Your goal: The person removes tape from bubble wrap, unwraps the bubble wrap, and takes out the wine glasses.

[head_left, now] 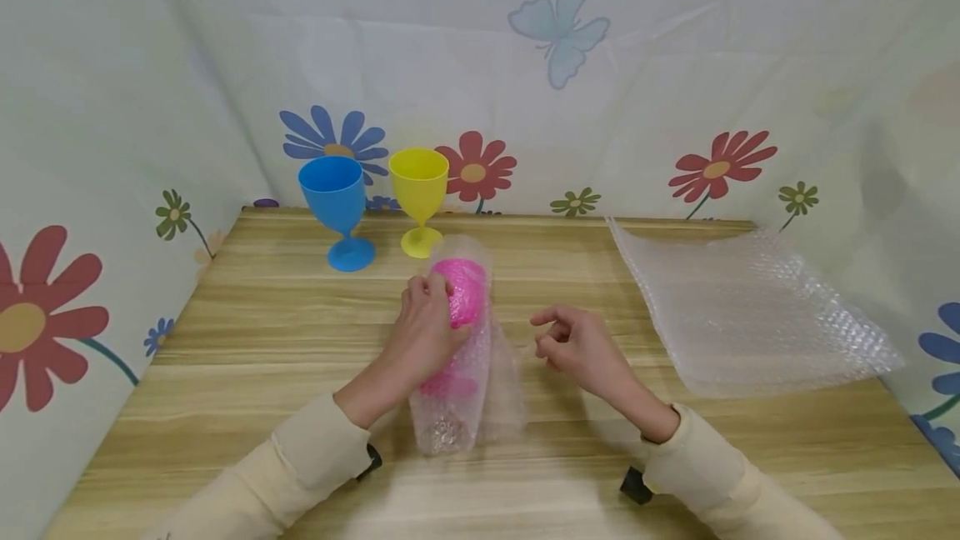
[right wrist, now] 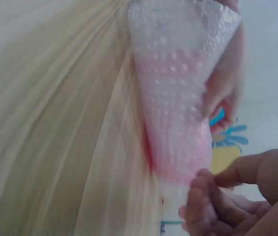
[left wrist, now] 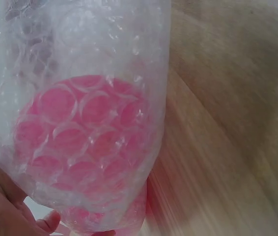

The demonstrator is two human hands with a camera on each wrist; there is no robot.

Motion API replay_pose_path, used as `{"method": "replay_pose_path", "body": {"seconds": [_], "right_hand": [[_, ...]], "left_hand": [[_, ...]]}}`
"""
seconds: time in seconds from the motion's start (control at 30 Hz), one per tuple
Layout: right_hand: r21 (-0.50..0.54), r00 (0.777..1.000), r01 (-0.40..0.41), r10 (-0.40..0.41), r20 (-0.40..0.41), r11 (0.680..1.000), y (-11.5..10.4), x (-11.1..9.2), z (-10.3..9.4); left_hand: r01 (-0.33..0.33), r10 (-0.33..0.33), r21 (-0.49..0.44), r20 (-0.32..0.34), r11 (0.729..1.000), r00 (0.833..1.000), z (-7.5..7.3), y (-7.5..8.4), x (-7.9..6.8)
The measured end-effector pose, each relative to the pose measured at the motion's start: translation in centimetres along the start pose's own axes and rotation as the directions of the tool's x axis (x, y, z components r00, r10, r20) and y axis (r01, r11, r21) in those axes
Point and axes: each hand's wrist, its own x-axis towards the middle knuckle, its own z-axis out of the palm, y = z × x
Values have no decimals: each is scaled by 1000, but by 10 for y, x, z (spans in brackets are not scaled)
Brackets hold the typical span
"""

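A pink goblet (head_left: pixel 467 294) lies lengthwise on the table, rolled in clear bubble wrap (head_left: pixel 444 430). Its round foot shows through the bubbles in the left wrist view. My left hand (head_left: pixel 420 327) grips the roll from the left, with fingers bent over the far part and the thumb across the top. A loose flap of wrap (head_left: pixel 506 394) spreads out on the right of the roll. To the right of that flap, my right hand (head_left: pixel 588 348) hovers apart from the roll in the head view, fingers loosely curled around nothing visible.
Behind the roll, toward the back left, a blue goblet (head_left: pixel 333 198) and a yellow goblet (head_left: pixel 420 194) stand upright. Another sheet of bubble wrap (head_left: pixel 738 307) lies on the right, overhanging the wooden table's (head_left: pixel 277 373) edge. A flower-printed cloth (head_left: pixel 420 48) encloses the back and sides.
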Motion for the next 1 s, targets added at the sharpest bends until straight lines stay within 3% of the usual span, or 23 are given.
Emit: {"method": "replay_pose_path", "body": {"seconds": [0.17,0.4,0.5,0.57,0.63,0.7,0.8,1.0], "right_hand": [[-39,996,-46,49,75,998,13,-2,-8],[-18,983,-86,87,164,996,25,-1,-8],[-164,995,-18,33,91,986,24,0,-7],[-294,999,36,-38,-3,955,20,1,-4],[-400,988,76,-123,-95,914,13,3,-1],[-432,971,107,-187,-146,896,6,7,3],[-387,972,139,-200,-121,912,-5,16,10],[-200,996,84,-80,27,976,-6,40,25]], "left_hand": [[-5,5,-28,-1,1000,1000,1,-4,2],[-36,36,-8,-15,999,999,4,-4,3],[-49,50,2,-23,999,999,6,-3,4],[-60,60,9,-29,998,998,6,-3,3],[-65,66,14,-34,998,997,7,-2,3],[-66,67,26,-42,998,997,7,-2,3],[-75,77,43,-56,996,995,6,-2,3],[-103,107,61,-69,993,992,8,0,4]]}}
